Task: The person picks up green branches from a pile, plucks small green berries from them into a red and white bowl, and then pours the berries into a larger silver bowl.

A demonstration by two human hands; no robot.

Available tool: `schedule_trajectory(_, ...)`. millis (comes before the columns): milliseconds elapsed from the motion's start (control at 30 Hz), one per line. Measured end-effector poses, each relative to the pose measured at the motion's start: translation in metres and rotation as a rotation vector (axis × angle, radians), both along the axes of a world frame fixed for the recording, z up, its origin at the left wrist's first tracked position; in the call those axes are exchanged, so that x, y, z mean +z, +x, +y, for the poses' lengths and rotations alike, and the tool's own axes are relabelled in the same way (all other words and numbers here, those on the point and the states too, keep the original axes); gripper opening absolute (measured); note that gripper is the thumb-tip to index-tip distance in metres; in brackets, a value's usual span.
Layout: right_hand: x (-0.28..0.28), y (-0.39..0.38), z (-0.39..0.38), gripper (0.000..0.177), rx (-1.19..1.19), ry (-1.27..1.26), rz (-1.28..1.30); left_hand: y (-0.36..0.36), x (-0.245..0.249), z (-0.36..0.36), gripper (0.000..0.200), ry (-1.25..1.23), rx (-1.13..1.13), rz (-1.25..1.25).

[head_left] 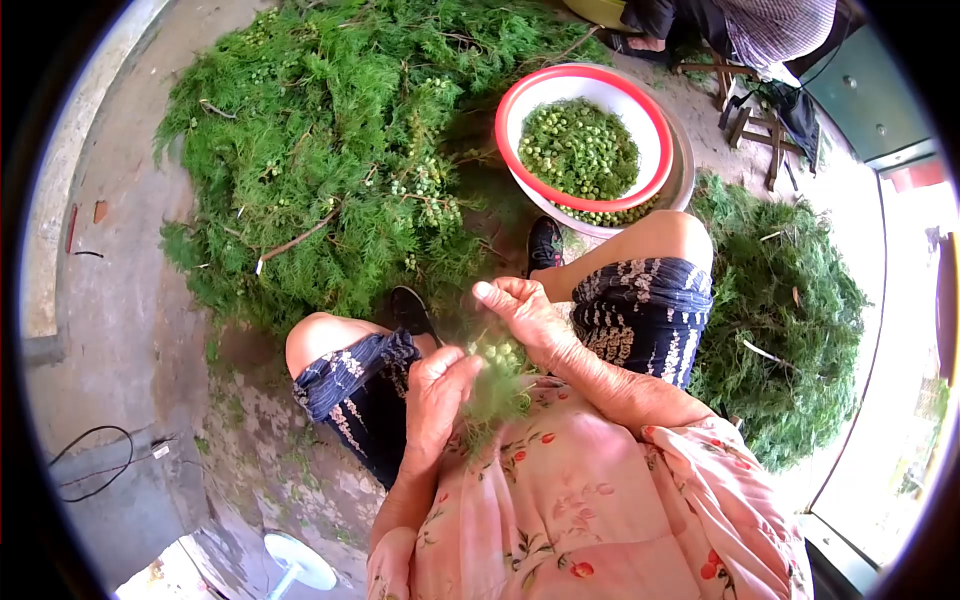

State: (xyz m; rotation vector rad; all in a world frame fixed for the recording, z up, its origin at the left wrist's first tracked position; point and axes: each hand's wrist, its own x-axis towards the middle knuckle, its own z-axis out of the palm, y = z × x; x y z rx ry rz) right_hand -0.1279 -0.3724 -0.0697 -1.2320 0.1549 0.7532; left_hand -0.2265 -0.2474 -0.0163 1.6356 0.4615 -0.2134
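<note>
Two hands: left hand [436,395] and right hand [527,318] close together over the lap, one sprig [497,385] between them
Left grip: fingers closed round the lower part of the sprig, thumb pressed on top; firm clasp
Sprig: feathery green, small pale fruits [500,352] at its top; upright between the hands, above the flowered blouse [580,500]
Right grip: fingers curled down onto the fruits, touching; the pinch itself hidden, cannot tell
Knees: bare, apart, in dark patterned shorts [640,310]; black shoes [545,245] on the concrete beyond
Bowl [520,105]: white with a red rim, holding green berries [580,150]; set in a metal basin [686,165], just past the right knee
Large pile [330,150]: green branches, left of the bowl, up against it
Smaller pile [790,320]: same greenery, right of the right knee
Farthest: another person [770,30], partly in view, by a wooden stool [760,120]
</note>
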Motion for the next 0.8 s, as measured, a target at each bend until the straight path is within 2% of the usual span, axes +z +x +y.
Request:
schedule_trajectory(167,0.007,0.0,0.001,0.029,-0.036,-0.136,-0.074,-0.002,0.001,-0.008,0.022,0.052,-0.065,-0.042)
schedule_trajectory(200,0.006,0.001,0.003,0.033,-0.061,-0.24,-0.106,-0.002,0.003,-0.01,0.02,0.076,-0.082,-0.056)
schedule_trajectory(333,-0.01,0.009,0.006,0.032,-0.047,-0.472,-0.385,0.001,0.006,-0.018,0.019,0.154,-0.081,-0.05)
schedule_trajectory(400,-0.011,0.016,0.006,0.029,-0.025,-0.524,-0.46,0.002,0.005,-0.019,0.019,0.087,-0.047,-0.021)
schedule_trajectory(500,-0.004,0.022,0.007,0.031,-0.018,-0.54,-0.395,0.003,0.003,-0.022,0.021,0.058,-0.008,0.014)
schedule_trajectory(600,-0.031,0.024,0.01,0.033,-0.11,-0.674,-0.668,0.005,0.0,-0.024,0.021,0.079,-0.024,0.021)
schedule_trajectory(700,-0.043,0.055,-0.014,0.033,-0.27,-0.723,-0.514,-0.007,-0.002,-0.02,0.022,0.054,-0.033,-0.023)
schedule_trajectory(767,-0.052,0.069,-0.03,0.032,-0.353,-0.593,-0.334,-0.005,0.013,-0.022,0.023,-0.119,0.098,0.0)
schedule_trajectory(800,-0.034,0.073,-0.031,0.029,-0.439,-0.352,-0.029,-0.006,0.006,-0.019,0.023,-0.112,0.102,0.004)
